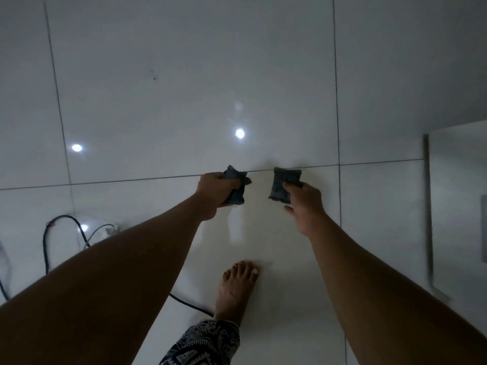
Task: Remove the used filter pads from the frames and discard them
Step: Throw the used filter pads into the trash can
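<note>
I hold two dark grey filter pads out in front of me above a glossy tiled floor. My left hand [214,194] is closed around a crumpled pad [237,180], which sticks out past the fingers. My right hand [305,204] pinches the other pad [283,184] between thumb and fingers; this one hangs flatter and more rectangular. The two pads are apart, with a small gap between them. No filter frame is in view.
White floor tiles [184,101] with dark grout lines fill the view. A black cable [46,248] loops on the floor at the left and runs behind my bare foot [235,288]. A pale cabinet or door edge [429,206] stands at the right.
</note>
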{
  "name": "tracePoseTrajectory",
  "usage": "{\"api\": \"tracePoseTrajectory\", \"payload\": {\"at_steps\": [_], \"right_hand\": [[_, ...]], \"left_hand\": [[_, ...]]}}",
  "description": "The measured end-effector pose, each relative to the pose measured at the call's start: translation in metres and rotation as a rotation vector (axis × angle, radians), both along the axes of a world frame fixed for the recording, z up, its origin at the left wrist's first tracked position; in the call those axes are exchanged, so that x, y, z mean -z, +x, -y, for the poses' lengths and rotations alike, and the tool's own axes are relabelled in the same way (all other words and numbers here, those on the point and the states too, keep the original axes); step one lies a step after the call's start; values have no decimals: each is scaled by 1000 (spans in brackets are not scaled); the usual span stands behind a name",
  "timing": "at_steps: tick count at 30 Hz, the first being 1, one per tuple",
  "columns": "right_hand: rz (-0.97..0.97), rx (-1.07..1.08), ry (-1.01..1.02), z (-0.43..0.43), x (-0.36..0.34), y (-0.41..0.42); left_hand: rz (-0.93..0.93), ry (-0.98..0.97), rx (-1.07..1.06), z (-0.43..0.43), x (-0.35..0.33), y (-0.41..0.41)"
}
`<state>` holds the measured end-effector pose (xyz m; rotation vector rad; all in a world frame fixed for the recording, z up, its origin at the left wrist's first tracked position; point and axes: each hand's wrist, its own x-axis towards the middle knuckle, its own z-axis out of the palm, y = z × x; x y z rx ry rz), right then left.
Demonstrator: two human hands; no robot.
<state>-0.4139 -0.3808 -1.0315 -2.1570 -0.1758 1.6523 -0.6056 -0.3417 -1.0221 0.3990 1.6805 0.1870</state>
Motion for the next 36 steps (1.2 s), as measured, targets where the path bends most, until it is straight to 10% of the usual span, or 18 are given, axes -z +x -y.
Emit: {"api": "tracePoseTrajectory", "payload": {"at_steps": [18, 36], "right_hand": [[-199, 526, 173, 44, -387, 58], [-100, 981, 436, 407, -704, 89]], "left_hand": [[179, 172, 141, 1, -367, 101], [409, 312, 573, 292, -661, 179]]}}
